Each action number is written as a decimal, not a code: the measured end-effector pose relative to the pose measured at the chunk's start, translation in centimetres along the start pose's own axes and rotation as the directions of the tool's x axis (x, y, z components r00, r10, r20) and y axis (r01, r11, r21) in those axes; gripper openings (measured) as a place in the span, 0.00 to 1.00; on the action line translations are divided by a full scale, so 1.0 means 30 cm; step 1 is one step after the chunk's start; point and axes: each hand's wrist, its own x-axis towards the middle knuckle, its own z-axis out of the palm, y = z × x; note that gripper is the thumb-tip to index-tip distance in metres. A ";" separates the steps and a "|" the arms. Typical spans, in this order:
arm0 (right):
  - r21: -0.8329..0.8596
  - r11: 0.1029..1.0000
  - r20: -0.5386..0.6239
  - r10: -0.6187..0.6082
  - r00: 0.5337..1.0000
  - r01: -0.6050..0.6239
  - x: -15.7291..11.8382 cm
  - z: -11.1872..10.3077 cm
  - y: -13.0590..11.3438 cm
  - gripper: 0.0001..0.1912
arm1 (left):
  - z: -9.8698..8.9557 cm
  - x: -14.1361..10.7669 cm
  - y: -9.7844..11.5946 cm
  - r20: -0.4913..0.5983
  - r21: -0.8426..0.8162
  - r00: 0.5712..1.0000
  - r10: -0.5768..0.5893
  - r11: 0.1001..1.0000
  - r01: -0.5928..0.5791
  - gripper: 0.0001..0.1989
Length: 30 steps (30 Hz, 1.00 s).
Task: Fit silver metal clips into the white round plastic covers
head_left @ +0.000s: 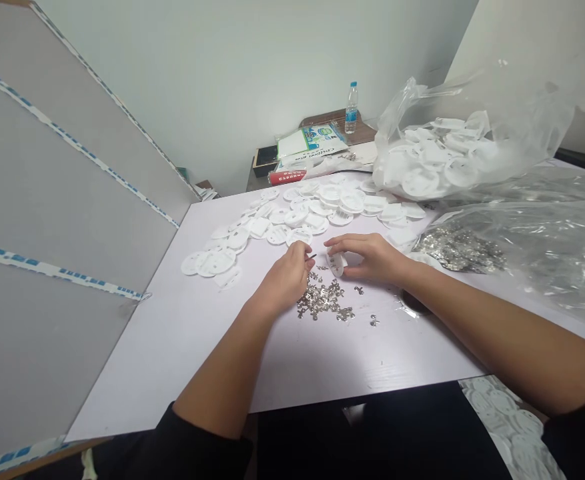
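My right hand (365, 259) holds a white round disc (335, 263) on its edge, fingers on top and thumb below. Small metal parts show on the disc's face. To its left, my left hand (292, 272) is closed in a pinch on a thin dark tool (313, 257), whose tip points toward the disc. Just below both hands lies a pile of small shiny metal pieces (322, 300) on the white table (172, 360). Behind them, many white discs (297, 217) are spread over the table.
A clear bag of white parts (432, 157) stands at the back right, with a bag of metal pieces (459, 248) in front. Farther back are a water bottle (351, 110) and a black box (265, 161). A grey partition (62, 200) borders the left side.
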 end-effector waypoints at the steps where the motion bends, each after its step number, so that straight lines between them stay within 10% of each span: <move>1: 0.007 1.000 0.005 0.007 1.000 -0.007 0.001 0.001 -0.002 0.21 | 0.003 -0.002 -0.007 0.011 -0.043 1.000 0.004 0.999 -0.003 0.08; 10: 0.005 0.999 0.022 0.039 0.999 -0.039 0.005 -0.003 -0.008 0.20 | 0.016 0.027 -0.031 -0.014 0.091 0.987 0.162 0.983 -0.160 0.11; 30: 0.063 0.983 0.050 0.170 0.984 -0.173 0.009 -0.003 -0.022 0.21 | 0.024 0.029 -0.010 0.115 0.443 0.989 0.091 0.887 -0.132 0.12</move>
